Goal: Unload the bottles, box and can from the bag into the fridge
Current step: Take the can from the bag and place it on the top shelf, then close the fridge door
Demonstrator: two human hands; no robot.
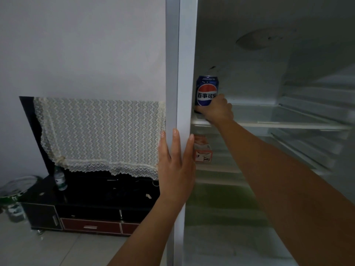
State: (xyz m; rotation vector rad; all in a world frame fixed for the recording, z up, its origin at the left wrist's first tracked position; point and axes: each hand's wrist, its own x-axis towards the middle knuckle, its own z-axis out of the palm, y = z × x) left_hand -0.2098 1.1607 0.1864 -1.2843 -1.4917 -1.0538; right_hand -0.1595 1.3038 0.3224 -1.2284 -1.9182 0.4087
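Blue with a red and white roundel, one can (207,89) stands upright at the left end of the top shelf (278,124) in the fridge (187,64). The right hand (218,110), arm stretched forward, curls its fingers round the can's lower part. The left hand (175,166) lies flat against the fridge's front edge, fingers straight and pointing up, holding nothing. One box (203,150) sits on the shelf below, partly hidden. One bottle (60,178) stands on the dark cabinet (96,196) outside.
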